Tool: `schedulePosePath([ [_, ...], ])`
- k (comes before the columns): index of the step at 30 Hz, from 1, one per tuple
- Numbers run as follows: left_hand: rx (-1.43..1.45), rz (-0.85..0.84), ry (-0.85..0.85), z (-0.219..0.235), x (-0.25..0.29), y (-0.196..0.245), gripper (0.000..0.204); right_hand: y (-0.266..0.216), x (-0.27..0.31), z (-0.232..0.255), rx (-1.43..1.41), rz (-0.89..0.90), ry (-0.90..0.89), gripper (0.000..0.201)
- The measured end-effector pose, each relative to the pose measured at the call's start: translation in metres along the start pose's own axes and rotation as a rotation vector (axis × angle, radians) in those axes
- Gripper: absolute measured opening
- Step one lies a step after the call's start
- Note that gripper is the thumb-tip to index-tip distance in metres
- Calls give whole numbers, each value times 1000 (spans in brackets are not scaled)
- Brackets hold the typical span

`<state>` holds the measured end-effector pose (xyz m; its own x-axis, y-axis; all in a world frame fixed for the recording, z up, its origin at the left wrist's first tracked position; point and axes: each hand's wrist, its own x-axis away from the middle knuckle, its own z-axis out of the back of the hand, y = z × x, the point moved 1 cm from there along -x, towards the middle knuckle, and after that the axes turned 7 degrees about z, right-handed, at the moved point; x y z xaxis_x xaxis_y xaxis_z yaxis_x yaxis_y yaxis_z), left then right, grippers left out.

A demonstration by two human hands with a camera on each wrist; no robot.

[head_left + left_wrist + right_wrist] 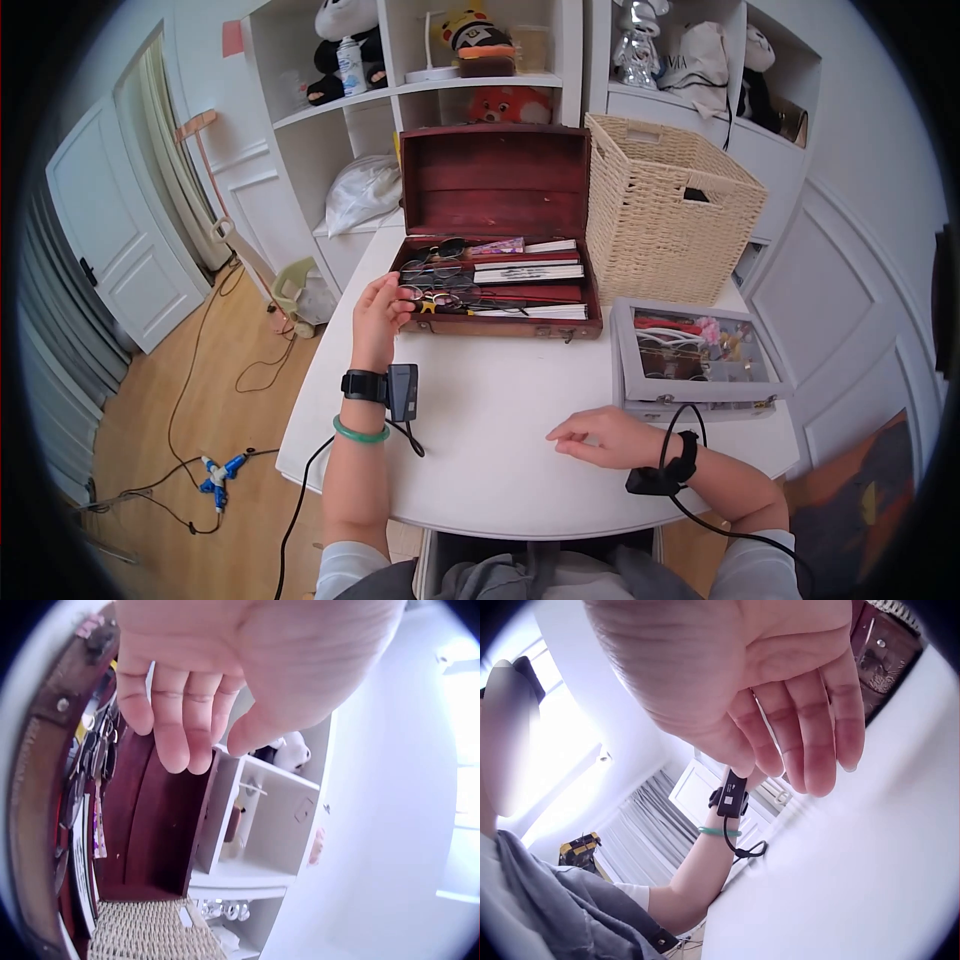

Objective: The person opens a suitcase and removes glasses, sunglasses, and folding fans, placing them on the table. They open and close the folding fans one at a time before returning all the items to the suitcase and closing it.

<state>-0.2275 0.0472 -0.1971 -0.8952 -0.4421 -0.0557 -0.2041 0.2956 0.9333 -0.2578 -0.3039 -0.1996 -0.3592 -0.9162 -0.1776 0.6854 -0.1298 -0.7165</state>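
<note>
A dark red wooden box (497,325) stands with its lid (497,185) up on the white table. Inside lie several pairs of glasses (440,270) at the left, with folded fans or white-edged strips (528,272) across the right. My left hand (378,305) is at the box's left front corner, beside the glasses. In the left wrist view its fingers (172,727) are loosely bent, with nothing in them. Over the table front, my right hand (605,437) has relaxed fingers (817,742) and holds nothing; the box is beyond it in the right wrist view.
A woven basket (660,220) stands right of the box. A grey case with a clear lid (622,350), holding small trinkets, sits at the table's right, close to my right hand. White shelves (415,85) rise behind. Black cables (303,490) trail from both wrists.
</note>
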Motion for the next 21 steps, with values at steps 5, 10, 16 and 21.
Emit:
schedulePosePath([
  [5,82,20,213,45,-18,-11,23,-9,-41,15,79,-25,25,23],
  [10,-19,4,329,73,-30,-20,26,18,-90,36,319,-82,321,18],
  [16,-137,79,342,80,-39,-33,31,74,-132,66,513,-256,383,17],
  [21,-179,59,360,71,-34,-29,31,102,-148,67,568,-388,301,20],
])
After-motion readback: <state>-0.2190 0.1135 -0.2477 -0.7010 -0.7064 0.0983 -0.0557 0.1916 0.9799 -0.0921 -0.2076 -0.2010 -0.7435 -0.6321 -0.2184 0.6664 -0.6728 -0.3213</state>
